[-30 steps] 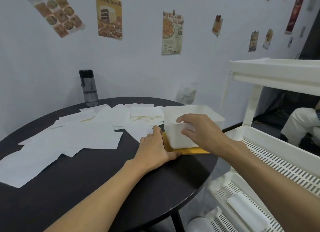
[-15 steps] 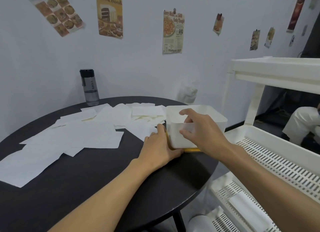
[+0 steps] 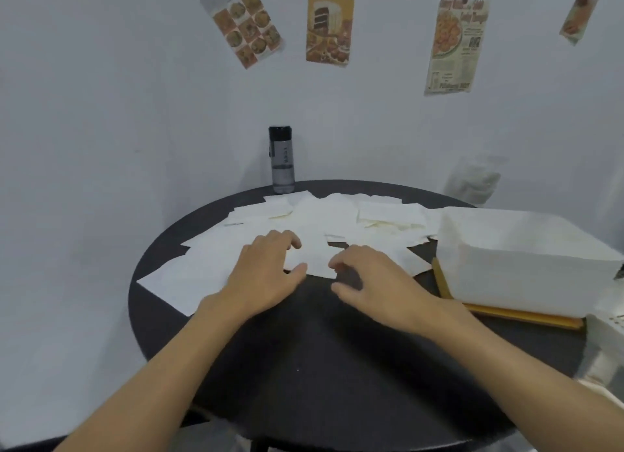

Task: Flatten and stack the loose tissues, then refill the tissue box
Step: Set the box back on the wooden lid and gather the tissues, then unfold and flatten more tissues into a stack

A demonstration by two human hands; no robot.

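While both hands sit at the near edge of the paper spread, the left hand [image 3: 266, 269] lies palm down on the tissues [image 3: 337, 215]. Its fingers are loosely bent and hold nothing, and its thumb touches the near border of one sheet. This placing probably pins the paper so that it can be smoothed. The right hand [image 3: 368, 279] hovers just beside it with curled fingers, the tips meeting that sheet's near corner. Blur hides whether they already pinch it.

The tissues lie loose across the far half of the round table [image 3: 304, 367], overlapping at many angles, and no neat stack is seen. The task is therefore judged to be at its first flattening step. Because the sheets overlap, drawing one out may drag its neighbours.

The box [image 3: 516, 259] stands open-topped at the table's right edge, apart from both hands, on a yellow board [image 3: 506, 313]. Its contents cannot be made out.

A bottle [image 3: 281, 159] stands upright at the far rim, just behind the farthest sheets and out of the hands' path. Pictures [image 3: 329, 22] hang on the wall, and the corner of a white shelf [image 3: 607, 330] shows at the far right.
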